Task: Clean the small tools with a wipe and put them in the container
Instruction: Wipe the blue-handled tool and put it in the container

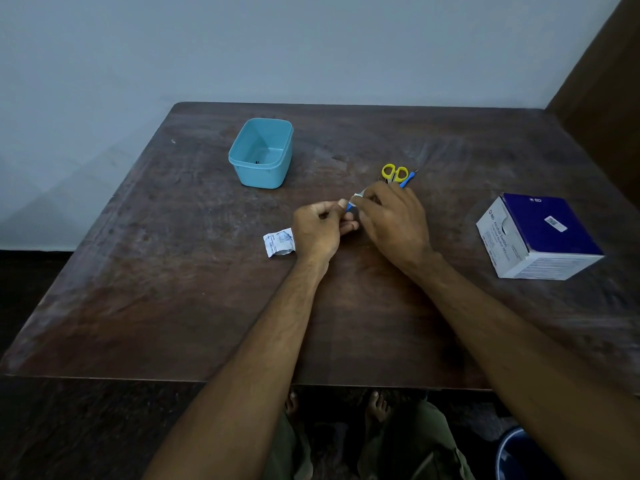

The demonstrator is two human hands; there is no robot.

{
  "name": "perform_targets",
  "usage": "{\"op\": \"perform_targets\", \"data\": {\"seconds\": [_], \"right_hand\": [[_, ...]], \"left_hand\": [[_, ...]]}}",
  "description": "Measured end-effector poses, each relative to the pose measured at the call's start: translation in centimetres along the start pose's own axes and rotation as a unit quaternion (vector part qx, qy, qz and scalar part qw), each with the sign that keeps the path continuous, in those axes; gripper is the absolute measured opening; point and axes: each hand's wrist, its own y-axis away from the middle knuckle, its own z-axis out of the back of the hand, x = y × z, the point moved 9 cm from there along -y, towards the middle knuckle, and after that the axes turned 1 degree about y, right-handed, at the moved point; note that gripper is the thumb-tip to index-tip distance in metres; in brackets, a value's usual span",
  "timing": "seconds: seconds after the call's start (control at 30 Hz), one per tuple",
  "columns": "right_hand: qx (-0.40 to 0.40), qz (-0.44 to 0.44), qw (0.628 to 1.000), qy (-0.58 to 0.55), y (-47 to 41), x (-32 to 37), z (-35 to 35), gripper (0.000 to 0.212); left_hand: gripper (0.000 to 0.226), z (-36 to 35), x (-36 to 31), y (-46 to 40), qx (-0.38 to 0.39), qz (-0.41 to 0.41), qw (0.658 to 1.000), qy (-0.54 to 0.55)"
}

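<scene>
Plain home room: worn wooden table (207,271), bare wall (311,46).

The worktop (242,306) is dark, scuffed, matt wood. The container (261,152) looks like smooth teal plastic; the box (540,237) printed card; the torn wrapper (278,242) crinkled.

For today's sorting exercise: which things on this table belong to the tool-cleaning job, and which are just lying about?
Belong to the job:
small blue-handled tool in left hand
white wipe in right hand
yellow-handled scissors
second blue-handled tool
turquoise plastic container
blue-and-white swab box

Lying about:
torn white wrapper
</scene>
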Motion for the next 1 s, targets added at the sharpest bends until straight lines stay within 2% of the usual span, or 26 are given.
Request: {"op": "perform_targets", "data": {"seconds": [0.27,0.43,0.63,0.83,0.9,1.0], "right_hand": [[0.002,0.033,0.999,0.025,0.1,0.6,-0.1,0.015],[0.007,0.021,0.999,0.037,-0.6,-0.8,0.1,0.016],[0.010,0.058,0.997,0.044,-0.3,0.2,0.0,0.022],[-0.034,-0.007,0.999,0.014,-1.0,-1.7,1.5,0.018],[-0.052,-0.042,0.997,-0.036,-1.2,-1.7,2.0,0.016],[-0.064,-0.140,0.978,-0.137,-1.1,-2.9,2.1,0.016]], "left_hand": [[0.014,-0.2,-0.2,0.3,0.022,-0.022,0.999,0.029],[0.019,-0.1,-0.2,0.4,0.024,-0.016,0.999,0.028],[0.018,0.0,-0.1,0.2,0.023,-0.020,0.999,0.018],[0.013,0.1,-0.1,0.1,0.006,-0.025,0.999,0.023],[0.009,0.2,-0.1,0.1,-0.004,-0.037,0.999,0.012],[0.007,0.3,-0.2,0.0,-0.014,-0.059,0.998,-0.017]]}}
